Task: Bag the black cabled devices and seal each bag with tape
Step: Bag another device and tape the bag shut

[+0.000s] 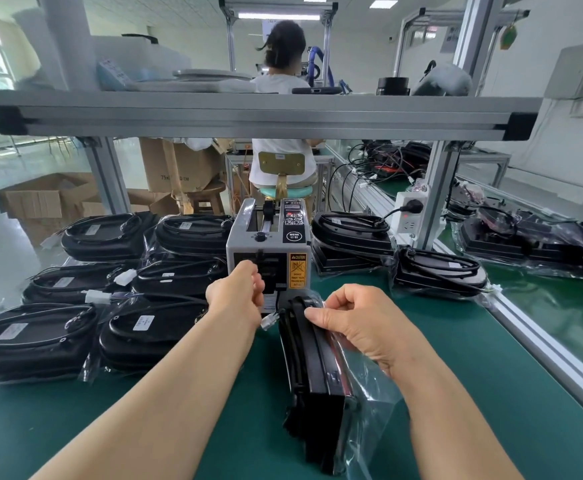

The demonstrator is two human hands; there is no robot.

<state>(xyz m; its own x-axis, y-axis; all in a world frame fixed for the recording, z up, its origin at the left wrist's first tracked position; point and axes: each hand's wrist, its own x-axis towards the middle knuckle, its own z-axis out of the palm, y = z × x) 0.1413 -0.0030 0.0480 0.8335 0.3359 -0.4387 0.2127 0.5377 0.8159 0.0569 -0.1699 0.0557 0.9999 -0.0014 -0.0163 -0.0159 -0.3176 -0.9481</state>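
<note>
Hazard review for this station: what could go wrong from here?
The left hand curls at the outlet of the tape dispenser, beside its caution label: possible cutter nick. The device stands on edge, steadied only by the right hand pinching the bag: it may tip.

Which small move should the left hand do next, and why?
Probably draw a tape piece from the tape dispenser and carry it to the fold. The left hand is at its outlet; the right hand pinches the clear bag shut over the black device.
</note>
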